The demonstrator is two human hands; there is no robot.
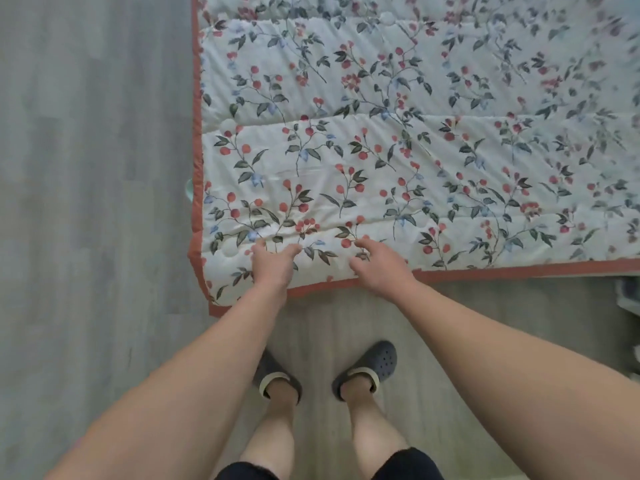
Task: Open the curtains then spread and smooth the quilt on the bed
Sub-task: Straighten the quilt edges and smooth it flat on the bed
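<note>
A white quilt point(398, 133) printed with red berries and green leaves, edged in a terracotta border, lies spread flat over the bed and fills the upper right of the head view. Its near left corner hangs a little over the bed's edge. My left hand point(273, 263) rests flat on that corner with fingers straight. My right hand point(375, 261) presses on the quilt beside it, close to the near border, fingers spread. Small wrinkles run between and just above the two hands. No curtains are in view.
Grey wood-look floor point(93, 202) runs along the left side and the foot of the bed. My feet in dark clogs point(367, 370) stand just before the bed's near edge. Something pale sits at the right frame edge, low by the bed.
</note>
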